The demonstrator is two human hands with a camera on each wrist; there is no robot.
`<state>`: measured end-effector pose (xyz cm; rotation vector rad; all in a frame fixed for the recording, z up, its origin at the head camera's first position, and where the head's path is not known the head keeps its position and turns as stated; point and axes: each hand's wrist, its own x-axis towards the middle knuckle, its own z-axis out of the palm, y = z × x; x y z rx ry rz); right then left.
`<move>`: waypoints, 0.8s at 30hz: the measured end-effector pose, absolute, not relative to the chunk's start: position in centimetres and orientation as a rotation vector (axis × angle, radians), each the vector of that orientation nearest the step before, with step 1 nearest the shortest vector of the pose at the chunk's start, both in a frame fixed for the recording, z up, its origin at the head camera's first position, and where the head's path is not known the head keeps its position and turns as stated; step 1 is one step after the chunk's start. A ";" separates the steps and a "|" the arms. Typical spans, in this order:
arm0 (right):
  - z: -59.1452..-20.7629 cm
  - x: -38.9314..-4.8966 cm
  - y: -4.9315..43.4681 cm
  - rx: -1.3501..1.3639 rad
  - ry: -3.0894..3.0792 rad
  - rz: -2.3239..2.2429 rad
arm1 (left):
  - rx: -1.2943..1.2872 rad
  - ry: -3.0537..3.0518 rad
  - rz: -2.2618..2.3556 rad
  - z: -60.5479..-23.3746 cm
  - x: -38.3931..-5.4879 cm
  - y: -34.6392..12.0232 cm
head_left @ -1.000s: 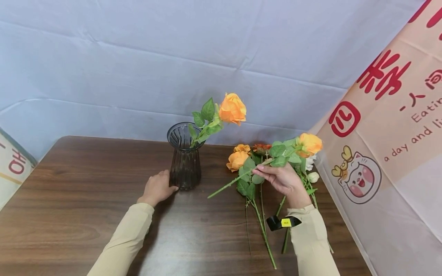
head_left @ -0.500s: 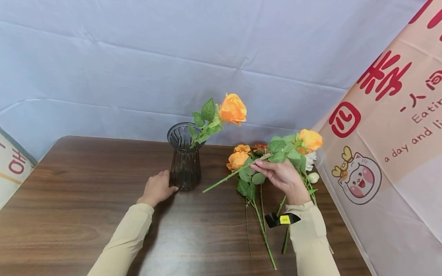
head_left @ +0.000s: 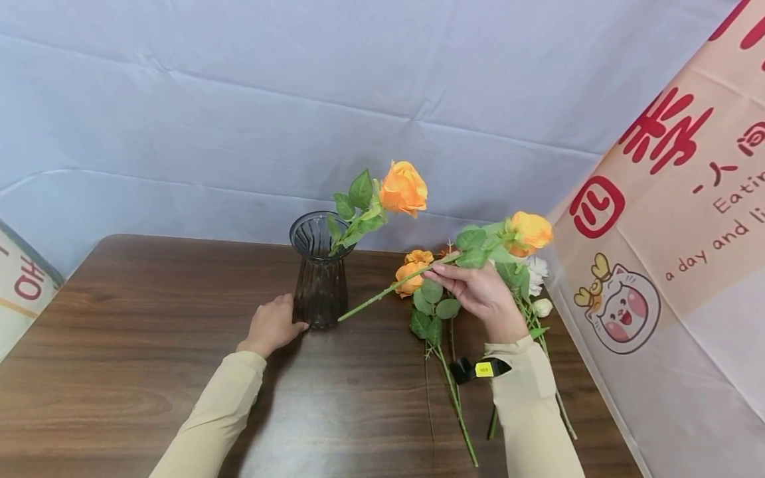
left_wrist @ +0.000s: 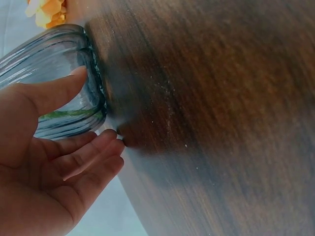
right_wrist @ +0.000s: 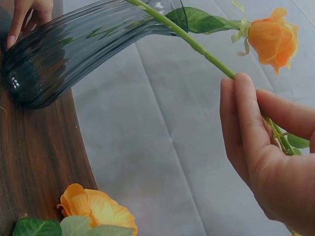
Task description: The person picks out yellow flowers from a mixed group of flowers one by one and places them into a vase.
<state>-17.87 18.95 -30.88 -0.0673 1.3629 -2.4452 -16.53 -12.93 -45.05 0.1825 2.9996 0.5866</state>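
A dark grey ribbed glass vase stands upright on the wooden table. One orange rose leans out of it to the right, its green stem showing through the glass. My left hand holds the vase low at its base, thumb in front and fingers at the other side. Between thumb and fingertips, my right hand pinches the stem of a second orange rose. That stem slants down left, its cut end near the vase's lower right side in the head view.
More flowers lie on the table's right: an orange bloom with a long stem, a white bud and white petals. A pale cloth backdrop rises behind the table, and a printed banner stands at the right.
My right hand has moved up and to the left with the rose, bringing its stem end closer to the vase. My left hand and the vase have stayed in place.
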 end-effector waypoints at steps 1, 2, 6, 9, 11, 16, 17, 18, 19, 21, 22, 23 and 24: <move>-30.8 -18.0 18.9 -0.077 1.357 -2.452 | 0.182 2.999 0.587 -45.1 -16.5 -12.9; -30.7 -18.0 18.8 -0.086 1.361 -2.456 | 0.183 2.998 0.587 -45.1 -16.6 -13.0; -30.3 -18.3 18.6 -0.111 1.362 -2.470 | 0.191 3.005 0.589 -45.0 -16.6 -13.0; -29.8 -18.4 18.3 -0.137 1.360 -2.473 | 0.192 3.006 0.589 -45.1 -16.6 -13.0; -29.4 -18.5 18.2 -0.156 1.356 -2.472 | 0.191 3.005 0.585 -45.1 -16.6 -13.0; -28.7 -18.7 17.8 -0.188 1.341 -2.483 | 0.191 3.015 0.581 -45.1 -16.6 -13.0; -28.6 -18.7 17.8 -0.197 1.331 -2.494 | 0.193 3.017 0.581 -45.2 -16.6 -13.0; -28.5 -18.8 17.7 -0.204 1.320 -2.508 | 0.194 3.020 0.580 -45.2 -16.7 -13.0; -28.4 -18.8 17.6 -0.209 1.306 -2.523 | 0.196 3.022 0.579 -45.2 -16.7 -13.0; -28.3 -18.8 17.5 -0.215 1.286 -2.554 | 0.196 3.023 0.578 -45.2 -16.7 -13.0; -28.3 -18.8 17.5 -0.215 1.277 -2.568 | 0.196 3.022 0.577 -45.2 -16.7 -13.0; -28.2 -18.8 17.5 -0.214 1.277 -2.577 | 0.197 3.022 0.576 -45.2 -16.7 -13.0; -28.1 -18.8 17.4 -0.214 1.284 -2.582 | 0.197 3.020 0.575 -45.2 -16.7 -13.0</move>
